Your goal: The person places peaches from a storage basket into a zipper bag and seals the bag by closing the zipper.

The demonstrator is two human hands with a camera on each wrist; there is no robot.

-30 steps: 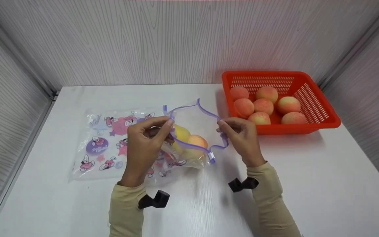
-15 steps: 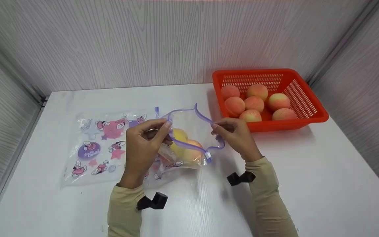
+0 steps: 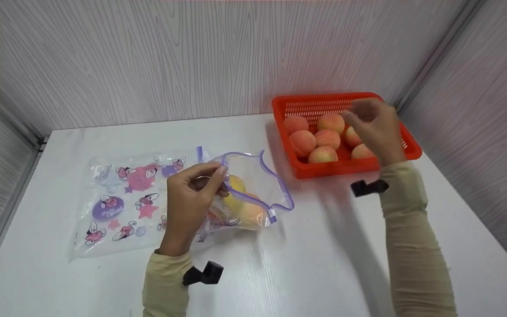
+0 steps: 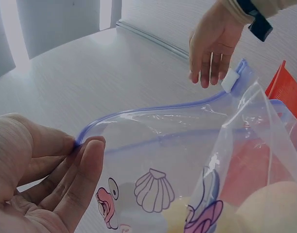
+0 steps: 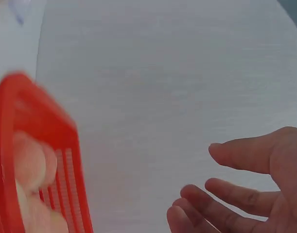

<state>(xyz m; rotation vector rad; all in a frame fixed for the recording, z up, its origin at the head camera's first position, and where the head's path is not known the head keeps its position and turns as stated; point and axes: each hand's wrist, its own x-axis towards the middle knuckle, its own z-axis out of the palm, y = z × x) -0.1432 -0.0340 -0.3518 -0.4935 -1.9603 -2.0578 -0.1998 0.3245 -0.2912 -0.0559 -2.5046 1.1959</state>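
My left hand [image 3: 195, 198] pinches the purple zip edge of a clear zip bag [image 4: 138, 141] between thumb and fingers. The bag's mouth gapes toward the right, with a white slider [image 4: 230, 80] at one end of the zip. Inside lie a yellow fruit [image 3: 235, 193] and a peach [image 3: 252, 213]. Over the right part of a red basket [image 3: 295, 169] hovers my right hand [image 3: 379, 127], holding nothing, its thumb and fingers apart in the right wrist view. Several peaches [image 3: 327, 139] sit in the basket below it.
A second flat printed bag [image 3: 121, 198], with pink and purple cartoon figures, lies on the white table [image 3: 244, 273] at the left, partly under the held bag. Pale wood-grain panels [image 3: 170, 57] stand at the back and both sides.
My right hand has let go of the bag's right edge and moved up and right over the basket. The bag's right side has sagged. The left hand keeps its pinch.
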